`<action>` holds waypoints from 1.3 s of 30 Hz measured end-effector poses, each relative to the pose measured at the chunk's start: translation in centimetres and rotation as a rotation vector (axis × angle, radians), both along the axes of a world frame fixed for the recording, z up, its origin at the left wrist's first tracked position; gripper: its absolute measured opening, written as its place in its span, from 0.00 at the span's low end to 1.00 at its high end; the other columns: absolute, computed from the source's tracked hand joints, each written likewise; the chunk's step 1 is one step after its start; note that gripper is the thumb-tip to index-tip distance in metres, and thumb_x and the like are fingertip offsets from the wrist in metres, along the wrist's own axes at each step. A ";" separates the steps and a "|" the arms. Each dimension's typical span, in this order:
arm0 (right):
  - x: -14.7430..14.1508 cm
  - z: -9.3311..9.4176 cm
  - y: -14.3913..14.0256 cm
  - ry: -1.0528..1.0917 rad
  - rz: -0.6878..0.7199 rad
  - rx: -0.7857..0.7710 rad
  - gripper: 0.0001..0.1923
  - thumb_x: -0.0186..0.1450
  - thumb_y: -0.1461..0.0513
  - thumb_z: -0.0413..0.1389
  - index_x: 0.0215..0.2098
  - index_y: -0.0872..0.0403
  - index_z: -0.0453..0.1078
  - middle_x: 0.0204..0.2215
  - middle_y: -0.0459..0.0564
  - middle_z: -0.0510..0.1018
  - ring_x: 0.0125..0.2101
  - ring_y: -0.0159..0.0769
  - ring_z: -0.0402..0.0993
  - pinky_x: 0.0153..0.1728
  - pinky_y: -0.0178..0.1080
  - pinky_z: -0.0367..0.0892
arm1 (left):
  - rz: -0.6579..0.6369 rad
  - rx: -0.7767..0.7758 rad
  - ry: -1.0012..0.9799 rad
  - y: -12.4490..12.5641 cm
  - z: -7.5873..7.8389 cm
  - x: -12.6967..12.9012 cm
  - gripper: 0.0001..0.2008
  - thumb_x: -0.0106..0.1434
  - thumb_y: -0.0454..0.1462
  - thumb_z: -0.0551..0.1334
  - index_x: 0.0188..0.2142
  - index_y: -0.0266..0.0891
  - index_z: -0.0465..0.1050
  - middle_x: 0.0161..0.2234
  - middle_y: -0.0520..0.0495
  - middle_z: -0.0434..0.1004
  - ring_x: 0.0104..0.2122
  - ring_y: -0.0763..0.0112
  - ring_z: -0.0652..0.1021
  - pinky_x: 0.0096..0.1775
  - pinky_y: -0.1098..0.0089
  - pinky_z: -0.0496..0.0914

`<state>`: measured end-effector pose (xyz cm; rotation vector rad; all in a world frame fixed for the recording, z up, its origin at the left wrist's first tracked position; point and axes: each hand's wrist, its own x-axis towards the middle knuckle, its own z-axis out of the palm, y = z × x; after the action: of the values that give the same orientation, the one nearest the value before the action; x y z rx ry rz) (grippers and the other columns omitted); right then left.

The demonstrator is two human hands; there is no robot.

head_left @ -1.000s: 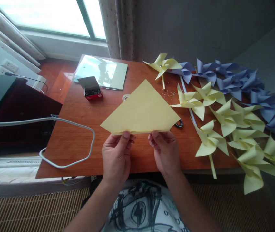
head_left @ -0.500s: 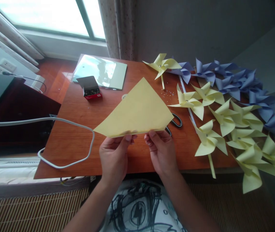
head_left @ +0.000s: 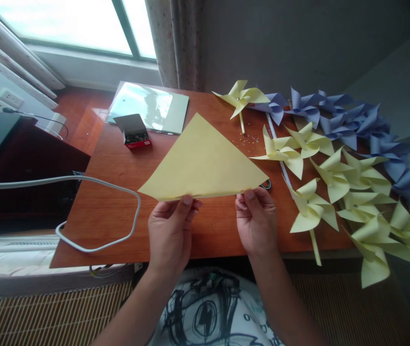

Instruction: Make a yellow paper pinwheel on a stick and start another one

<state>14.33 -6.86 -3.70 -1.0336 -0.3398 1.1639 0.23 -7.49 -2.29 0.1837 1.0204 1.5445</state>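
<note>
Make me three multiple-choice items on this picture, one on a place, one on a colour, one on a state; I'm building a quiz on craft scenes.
1. Where does the small open box stand?
A. beside the glossy sheet, far side of the table
B. among the pinwheels
C. on the floor

2. What colour is the folded paper in the hands?
A. blue
B. pale yellow
C. white

3. How is the folded paper held?
A. lying flat, untouched
B. crumpled in one fist
C. pinched along its near edge by both hands

Answers: 1 A, the box sits next to the glossy sheet, well left of the yellow pinwheels. 2 B, it matches those pinwheels, not the blue pinwheels. 3 C, the left hand and right hand each grip the bottom edge.
</note>
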 end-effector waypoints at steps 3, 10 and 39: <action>0.6 -0.1 0.1 0.061 -0.051 0.068 0.09 0.53 0.61 0.73 0.30 0.49 0.80 0.28 0.40 0.83 0.27 0.23 0.75 0.27 0.26 0.67 | 0.051 -0.018 0.012 0.3 0.0 -0.5 0.12 0.47 0.34 0.80 0.27 0.38 0.80 0.26 0.54 0.82 0.24 0.80 0.80 0.30 0.82 0.76; -2.2 -0.2 -0.7 0.049 0.280 0.015 0.09 0.55 0.61 0.72 0.33 0.52 0.81 0.29 0.46 0.85 0.29 0.28 0.78 0.28 0.29 0.69 | 0.039 -0.021 0.003 0.3 -0.2 0.0 0.12 0.47 0.34 0.80 0.27 0.37 0.80 0.25 0.53 0.81 0.24 0.79 0.80 0.29 0.82 0.74; -3.1 0.1 -0.5 0.065 0.126 -0.058 0.09 0.53 0.60 0.73 0.27 0.53 0.79 0.23 0.44 0.83 0.24 0.27 0.77 0.25 0.28 0.67 | -0.051 -0.023 0.007 -0.4 -0.4 1.4 0.10 0.50 0.34 0.78 0.31 0.38 0.81 0.30 0.51 0.84 0.28 0.79 0.80 0.32 0.80 0.73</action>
<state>11.18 -7.33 -3.61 -1.0340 -0.3253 1.3243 1.63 -7.93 -2.66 0.1979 1.0311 1.4861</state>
